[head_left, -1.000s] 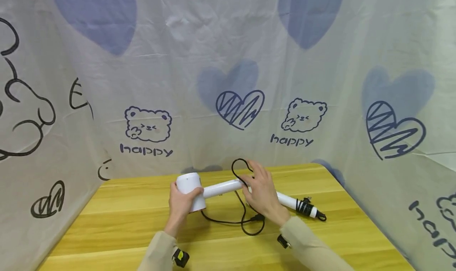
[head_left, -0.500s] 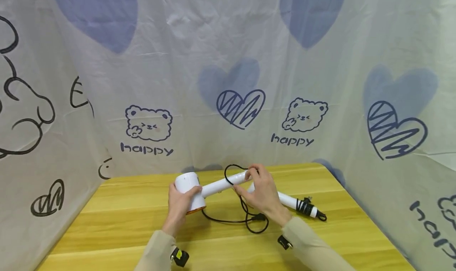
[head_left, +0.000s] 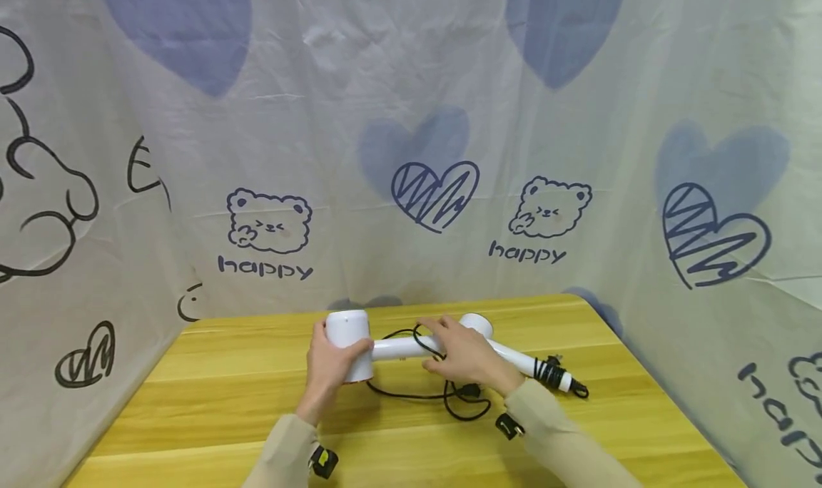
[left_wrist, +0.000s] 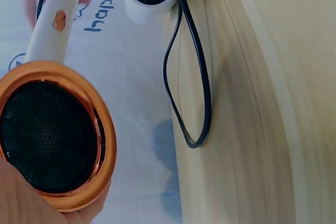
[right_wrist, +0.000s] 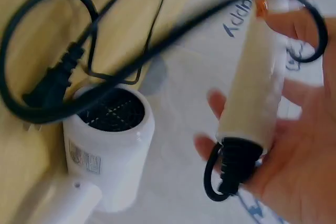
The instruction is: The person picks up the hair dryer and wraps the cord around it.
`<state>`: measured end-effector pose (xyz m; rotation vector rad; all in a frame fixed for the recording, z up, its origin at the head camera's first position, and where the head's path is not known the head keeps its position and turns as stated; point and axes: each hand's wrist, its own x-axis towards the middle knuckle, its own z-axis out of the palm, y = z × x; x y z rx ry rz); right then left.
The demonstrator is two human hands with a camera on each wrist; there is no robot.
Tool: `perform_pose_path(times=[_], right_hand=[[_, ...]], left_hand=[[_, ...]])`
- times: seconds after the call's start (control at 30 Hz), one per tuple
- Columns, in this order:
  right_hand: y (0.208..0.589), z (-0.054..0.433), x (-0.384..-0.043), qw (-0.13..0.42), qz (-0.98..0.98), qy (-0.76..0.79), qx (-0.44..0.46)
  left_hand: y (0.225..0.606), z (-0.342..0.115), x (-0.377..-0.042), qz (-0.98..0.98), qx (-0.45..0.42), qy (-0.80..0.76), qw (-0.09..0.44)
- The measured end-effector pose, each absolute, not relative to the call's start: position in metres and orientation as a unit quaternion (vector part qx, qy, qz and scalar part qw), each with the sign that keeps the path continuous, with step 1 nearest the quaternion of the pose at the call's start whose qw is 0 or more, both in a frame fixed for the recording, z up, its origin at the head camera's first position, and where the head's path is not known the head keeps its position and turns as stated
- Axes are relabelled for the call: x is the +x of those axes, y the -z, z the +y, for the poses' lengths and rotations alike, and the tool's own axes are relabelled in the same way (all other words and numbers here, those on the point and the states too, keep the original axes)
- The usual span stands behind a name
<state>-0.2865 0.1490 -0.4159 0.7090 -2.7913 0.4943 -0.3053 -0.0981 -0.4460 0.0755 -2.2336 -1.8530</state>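
Observation:
My left hand [head_left: 326, 367] grips the barrel of a white hair dryer [head_left: 351, 331]. Its copper-rimmed black mesh end [left_wrist: 50, 135] faces the camera in the left wrist view. Across the dryer's handle [right_wrist: 254, 77] lies my right hand [head_left: 472, 354], fingers bent behind it and thumb near its copper button [right_wrist: 262, 7]. A loop of black power cord [right_wrist: 199, 17] passes over the thumb side of that hand. The cord runs down to a black plug [head_left: 471, 390] low over the table.
Behind my right hand lies a second white hair dryer [head_left: 516, 358], its black cord [head_left: 551, 374] wound round the handle's end. Both are at the wooden table [head_left: 257, 402]. A printed fabric sheet [head_left: 347, 188] hangs behind and at the sides.
The held dryer's handle has come down from its raised tilt to nearly level. My right hand has lowered with it, uncovering the second dryer's barrel. The cord loop has shifted; my left hand keeps its grip.

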Motion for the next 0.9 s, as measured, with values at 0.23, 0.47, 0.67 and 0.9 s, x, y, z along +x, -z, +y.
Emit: perform_pose_path(times=[0.23,0.47,0.67,0.9], right_hand=[[0.408,0.162,-0.29,0.107,-0.934,-0.181,0.287],[0.42,0.16,-0.292,0.272,-0.921,-0.127,0.248],[0.423,0.157,-0.291,0.359,-0.896,-0.131,0.227],[0.422,0.163,-0.288,0.328,-0.908,-0.149,0.212]], left_hand=[[0.446,-0.098,-0.308,-0.738,0.022,0.67,0.08],[0.445,-0.099,-0.308,-0.719,0.035,0.693,0.038],[0.442,-0.1,-0.309,-0.708,0.045,0.705,0.027],[0.439,-0.104,-0.313,-0.698,0.056,0.713,0.026]])
